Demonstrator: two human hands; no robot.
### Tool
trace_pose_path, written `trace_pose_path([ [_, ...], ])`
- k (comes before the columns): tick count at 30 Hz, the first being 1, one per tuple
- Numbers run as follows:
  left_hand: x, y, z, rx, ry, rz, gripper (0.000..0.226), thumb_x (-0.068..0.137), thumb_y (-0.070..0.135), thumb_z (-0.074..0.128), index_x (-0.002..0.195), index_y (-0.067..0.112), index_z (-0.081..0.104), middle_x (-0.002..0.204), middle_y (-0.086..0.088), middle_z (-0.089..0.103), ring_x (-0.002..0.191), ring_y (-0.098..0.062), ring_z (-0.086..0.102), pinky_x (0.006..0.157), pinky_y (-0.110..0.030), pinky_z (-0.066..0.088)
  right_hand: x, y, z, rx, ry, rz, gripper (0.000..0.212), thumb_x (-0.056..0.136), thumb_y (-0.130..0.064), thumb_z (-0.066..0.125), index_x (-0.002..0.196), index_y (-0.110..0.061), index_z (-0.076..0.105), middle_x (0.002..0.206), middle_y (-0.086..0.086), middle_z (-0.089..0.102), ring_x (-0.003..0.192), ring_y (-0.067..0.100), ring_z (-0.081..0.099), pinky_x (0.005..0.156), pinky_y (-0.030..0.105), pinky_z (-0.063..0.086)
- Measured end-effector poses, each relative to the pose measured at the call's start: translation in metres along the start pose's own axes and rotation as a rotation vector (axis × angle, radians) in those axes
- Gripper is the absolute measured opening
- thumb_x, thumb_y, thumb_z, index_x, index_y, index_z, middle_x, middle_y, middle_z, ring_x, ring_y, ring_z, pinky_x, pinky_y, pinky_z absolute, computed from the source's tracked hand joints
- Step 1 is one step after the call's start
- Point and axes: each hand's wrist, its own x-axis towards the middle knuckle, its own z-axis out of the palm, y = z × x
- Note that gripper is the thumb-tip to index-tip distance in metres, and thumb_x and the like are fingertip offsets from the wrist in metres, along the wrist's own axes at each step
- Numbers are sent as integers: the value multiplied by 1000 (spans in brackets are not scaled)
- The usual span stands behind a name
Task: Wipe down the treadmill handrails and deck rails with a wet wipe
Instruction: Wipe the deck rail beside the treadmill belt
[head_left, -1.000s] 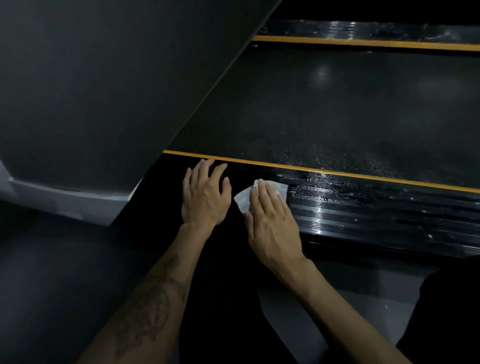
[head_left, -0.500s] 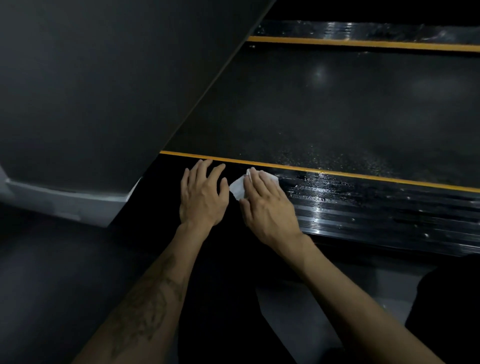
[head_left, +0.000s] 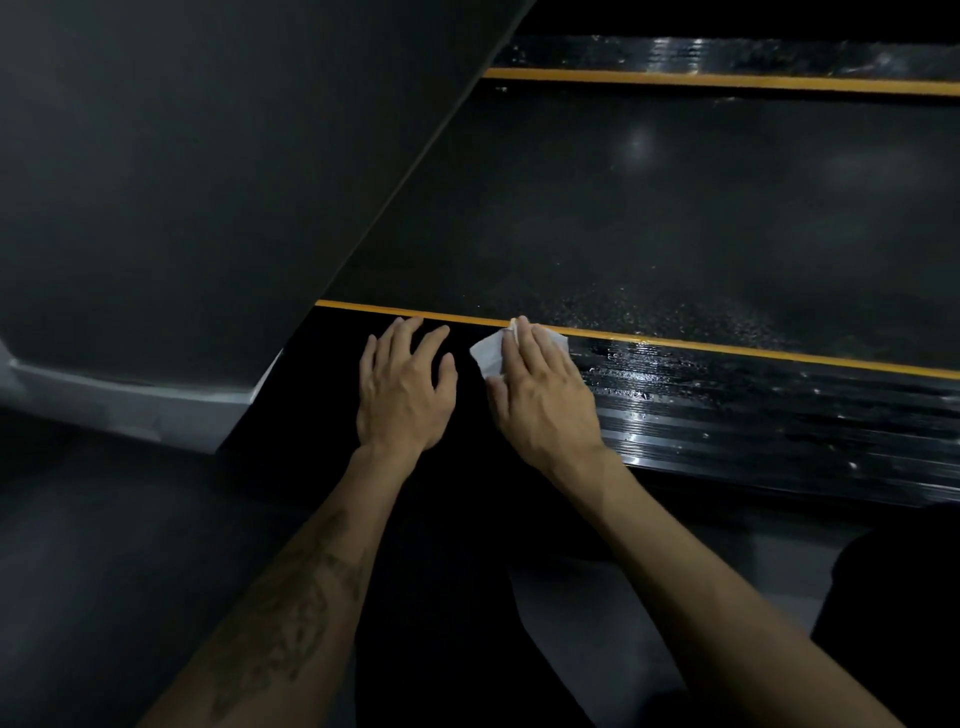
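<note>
Left hand (head_left: 402, 387) rests flat on the deck rail (head_left: 753, 415); right hand (head_left: 543, 392) presses the wet wipe (head_left: 488, 353) flat.

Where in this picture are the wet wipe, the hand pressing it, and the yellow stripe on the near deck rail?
wet wipe (head_left: 485, 356), head view, its bare white left corner.
right hand (head_left: 545, 395), head view, back of the hand.
yellow stripe (head_left: 727, 349), head view, middle of the line right of the hands.

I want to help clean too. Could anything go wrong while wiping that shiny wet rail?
Maybe. The right hand presses the wipe right at the yellow stripe, so it could slide onto the belt. The deck rail looks wet and might be slippery. The left hand rests flat on it and could slip.
</note>
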Motion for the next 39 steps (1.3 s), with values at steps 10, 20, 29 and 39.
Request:
trace_pose_path([
  [10, -1, -5, -1, -41, -28, 121, 42, 103, 34, 52, 144, 29, 58, 153, 0, 49, 148, -21, 37, 124, -49, 24, 3, 5, -2, -5, 2, -7, 64, 110, -43, 22, 164, -9, 12, 172, 9, 5, 159, 21, 2, 129, 37, 4],
  [20, 5, 10, 1, -77, -75, -29, 38, 105, 31, 52, 140, 23, 62, 157, -3, 48, 153, -21, 29, 127, -49, 14, -3, 26, -9, -24, -13, -41, 66, 110, -46, 23, 164, -9, 13, 172, 9, 7, 159, 22, 4, 129, 36, 6],
  [29, -5, 32, 14, -35, -16, -108, 43, 103, 40, 49, 140, 20, 58, 159, -3, 43, 155, -22, 24, 128, -46, 10, -6, 29, -6, -43, -9, -47, 67, 110, -46, 23, 163, -7, 16, 172, 11, 10, 159, 23, 7, 127, 36, 7],
  [39, -7, 34, 13, -40, 31, 5, 38, 102, 34, 53, 135, 20, 63, 147, -1, 54, 145, -21, 41, 124, -47, 25, -15, 21, -4, -14, -6, -12, 68, 109, -48, 22, 163, -7, 14, 172, 12, 6, 159, 24, 3, 129, 38, 5],
])
